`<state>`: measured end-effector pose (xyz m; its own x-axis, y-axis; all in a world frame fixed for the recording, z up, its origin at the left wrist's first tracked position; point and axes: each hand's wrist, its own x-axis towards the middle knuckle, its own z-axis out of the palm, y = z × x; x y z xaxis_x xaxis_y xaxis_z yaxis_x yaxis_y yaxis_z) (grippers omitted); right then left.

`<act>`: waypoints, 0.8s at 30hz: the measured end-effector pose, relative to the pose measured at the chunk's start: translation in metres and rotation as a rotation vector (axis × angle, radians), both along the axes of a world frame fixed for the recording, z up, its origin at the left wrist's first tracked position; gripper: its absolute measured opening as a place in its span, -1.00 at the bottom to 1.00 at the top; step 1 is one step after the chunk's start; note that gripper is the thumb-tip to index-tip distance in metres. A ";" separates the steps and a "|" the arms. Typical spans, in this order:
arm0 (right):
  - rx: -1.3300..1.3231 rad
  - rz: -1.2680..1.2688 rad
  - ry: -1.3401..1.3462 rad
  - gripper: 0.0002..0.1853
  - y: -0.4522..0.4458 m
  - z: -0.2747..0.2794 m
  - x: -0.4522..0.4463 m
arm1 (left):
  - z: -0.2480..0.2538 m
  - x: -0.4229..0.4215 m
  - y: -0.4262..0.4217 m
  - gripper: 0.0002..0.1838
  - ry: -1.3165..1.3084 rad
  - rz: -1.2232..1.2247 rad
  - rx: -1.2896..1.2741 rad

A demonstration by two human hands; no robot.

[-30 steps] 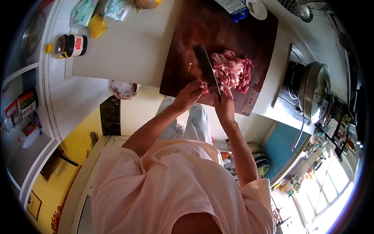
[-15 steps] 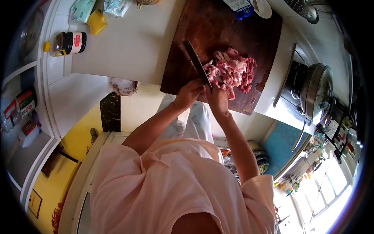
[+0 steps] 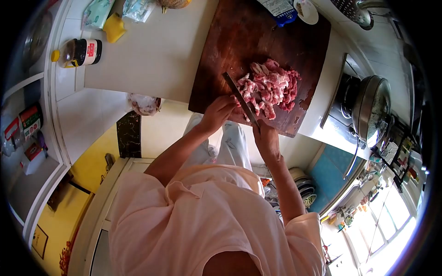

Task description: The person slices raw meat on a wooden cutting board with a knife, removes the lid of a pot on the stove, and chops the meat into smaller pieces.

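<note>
A dark wooden cutting board (image 3: 230,41) lies on the counter, with a pile of cut raw meat (image 3: 274,85) on its near right part. My right hand (image 3: 267,138) is closed round the handle of a knife (image 3: 240,97) at the board's near edge. The dark blade slants up and to the left, along the left side of the pile. My left hand (image 3: 218,112) is just left of the blade, its fingers bent together on a small piece of meat, mostly hidden by them.
A lidded pan (image 3: 372,110) sits on the stove at the right. A sauce bottle (image 3: 85,53) and a yellow cloth-like item (image 3: 114,28) are at the left. Beyond the meat are a blue and white packet (image 3: 283,14) and a small white dish (image 3: 307,11).
The knife and my right hand have moved nearer to my body, the blade's far end now lower. Small meat pieces have spread at the pile's left side.
</note>
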<state>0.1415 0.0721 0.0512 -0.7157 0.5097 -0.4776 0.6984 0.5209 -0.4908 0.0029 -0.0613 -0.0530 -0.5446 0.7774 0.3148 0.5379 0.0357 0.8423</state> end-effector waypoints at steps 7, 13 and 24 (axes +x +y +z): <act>0.052 -0.015 0.070 -0.75 -0.010 -0.038 -0.041 | -0.008 0.003 0.008 -0.80 -0.133 0.041 -0.091; -0.053 -0.075 0.220 -0.76 0.010 -0.029 -0.050 | 0.000 0.005 0.003 -0.79 -0.339 0.085 -0.092; -0.057 -0.054 0.123 -0.76 -0.016 -0.033 -0.033 | 0.008 -0.010 -0.002 -0.78 0.015 0.034 -0.143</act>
<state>0.1081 0.0558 0.0185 -0.7432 0.5232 -0.4171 0.6570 0.4531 -0.6025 -0.0075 -0.0631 -0.0446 -0.5678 0.7958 0.2103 0.5466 0.1736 0.8192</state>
